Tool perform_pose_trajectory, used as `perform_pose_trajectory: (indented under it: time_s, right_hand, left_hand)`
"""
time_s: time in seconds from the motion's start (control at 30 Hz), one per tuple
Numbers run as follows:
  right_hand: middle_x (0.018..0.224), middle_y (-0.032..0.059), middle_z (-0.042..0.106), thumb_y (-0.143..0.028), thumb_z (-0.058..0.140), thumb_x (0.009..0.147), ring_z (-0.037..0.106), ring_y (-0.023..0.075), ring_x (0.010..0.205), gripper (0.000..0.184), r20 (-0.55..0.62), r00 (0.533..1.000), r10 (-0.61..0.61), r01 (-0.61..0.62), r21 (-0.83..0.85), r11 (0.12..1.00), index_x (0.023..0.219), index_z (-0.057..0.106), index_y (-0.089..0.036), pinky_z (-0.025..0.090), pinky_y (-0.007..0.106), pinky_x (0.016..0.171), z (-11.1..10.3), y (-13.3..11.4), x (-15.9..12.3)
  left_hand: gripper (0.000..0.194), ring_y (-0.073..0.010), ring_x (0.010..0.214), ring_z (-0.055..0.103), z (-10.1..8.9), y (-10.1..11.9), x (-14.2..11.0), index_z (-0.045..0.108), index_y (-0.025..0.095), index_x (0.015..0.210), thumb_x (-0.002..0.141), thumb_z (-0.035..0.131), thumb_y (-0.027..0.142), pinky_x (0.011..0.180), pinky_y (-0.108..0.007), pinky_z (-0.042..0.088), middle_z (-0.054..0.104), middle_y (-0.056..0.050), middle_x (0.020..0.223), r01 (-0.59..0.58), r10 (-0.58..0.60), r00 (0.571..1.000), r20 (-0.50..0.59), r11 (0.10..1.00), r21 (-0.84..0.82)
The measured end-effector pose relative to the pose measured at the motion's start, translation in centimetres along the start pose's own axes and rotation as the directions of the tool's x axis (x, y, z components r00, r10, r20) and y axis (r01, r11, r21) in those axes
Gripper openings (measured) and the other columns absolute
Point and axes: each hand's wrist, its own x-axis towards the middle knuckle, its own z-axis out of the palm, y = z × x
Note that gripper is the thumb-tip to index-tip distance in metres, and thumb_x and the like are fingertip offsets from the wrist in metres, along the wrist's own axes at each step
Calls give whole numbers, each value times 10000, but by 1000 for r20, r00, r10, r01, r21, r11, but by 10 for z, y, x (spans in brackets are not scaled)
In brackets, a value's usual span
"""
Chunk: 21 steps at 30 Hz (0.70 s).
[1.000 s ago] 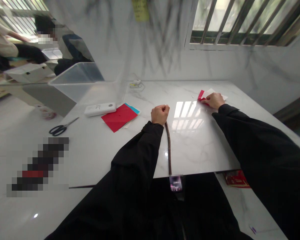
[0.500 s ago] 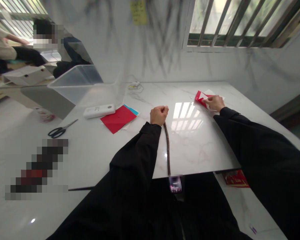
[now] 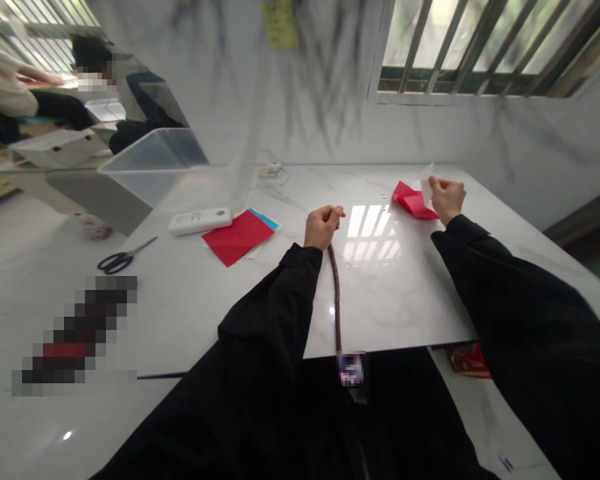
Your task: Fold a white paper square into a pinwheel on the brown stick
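My left hand (image 3: 324, 227) is closed in a pinch, its fingers wrapped round the upper part of a thin brown stick (image 3: 337, 300). The stick runs down from the fist past the table's front edge toward my lap, and its top end is hidden in the fingers. Over at the right, my right hand (image 3: 448, 199) is closed on a small piece of thin white paper (image 3: 425, 189), which it holds up by one side. Just under and left of that paper, a folded piece of red paper (image 3: 413, 202) lies on the table.
A red sheet (image 3: 237, 237) lies over blue and white sheets, beside a white power bank (image 3: 200, 221). Black-handled scissors (image 3: 123, 259) lie at the left. A clear plastic bin (image 3: 155, 163) stands behind; a white cable (image 3: 273, 171) lies by the wall. Other people sit beyond, at far left.
My right hand has lifted up and to the right with the white paper, away from the red paper. The left fist has turned slightly, its fingertips now reaching further right.
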Motion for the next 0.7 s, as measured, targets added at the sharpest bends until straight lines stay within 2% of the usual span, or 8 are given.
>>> perform_pose_trajectory:
  time_s: [0.07,0.13,0.23,0.3,0.37,0.53,0.6,0.7]
  right_hand:
    - [1137,177,762,-419,533,1030,698,242,1067,406,-60,978,-199,204,80,976,1099,791,-113,535,379,944,-2,-29,-28]
    - [1236,114,742,-422,537,1044,626,247,1211,355,-127,889,-440,455,136,880,1087,799,-186,466,436,1083,2,-60,-70]
    - [1304,62,716,-362,576,1034,569,264,1293,247,57,718,-693,667,224,710,1093,795,-262,437,494,1137,20,-91,-132]
    - [1349,67,693,-330,581,1029,567,273,1311,231,253,580,-774,708,313,633,1127,783,-274,453,508,1130,35,-101,-157]
    - [1401,84,658,-329,600,1017,541,287,1350,243,347,496,-796,716,356,601,1191,758,-268,438,528,1147,42,-105,-166]
    - [1321,106,681,-260,632,985,565,279,1285,251,285,439,-852,714,465,523,1223,708,-249,467,508,1091,2,-115,-211]
    - [1103,82,737,-207,618,977,649,208,1022,202,249,321,-914,666,627,405,1157,706,-229,532,393,926,-27,-108,-269]
    - [707,-6,650,-303,677,943,595,142,656,78,157,-1,-988,504,853,135,932,692,-227,464,297,586,-59,-73,-373]
  left_hand:
    - [416,-134,667,622,0,3,1,739,162,898,851,719,575,708,-277,509,684,-40,742,87,-79,996,45,973,-215]
    - [509,-201,872,711,1,5,0,724,175,1089,817,762,604,828,-341,558,748,-113,1022,204,-160,977,142,900,-385]
    - [613,-273,1056,719,5,3,-3,677,188,1213,789,795,615,921,-404,567,731,-144,1184,325,-216,938,272,821,-469]
    - [562,-257,1052,719,8,-4,-2,684,164,1158,775,832,547,939,-382,563,748,-120,1097,300,-215,950,228,829,-471]
    - [444,-230,1013,723,10,-13,1,691,141,1064,784,841,452,933,-355,564,755,-99,1013,235,-220,972,88,852,-467]
    - [296,-210,886,728,3,-21,7,681,142,1033,900,725,402,778,-348,616,761,-93,967,278,-327,942,-73,884,-376]
    - [273,-197,887,725,0,-18,6,679,151,1080,920,702,370,736,-322,623,762,-94,1032,286,-331,940,-84,897,-337]
    - [230,-185,890,723,0,-15,3,676,152,1105,940,668,313,709,-301,628,756,-96,1097,288,-327,941,-81,904,-315]
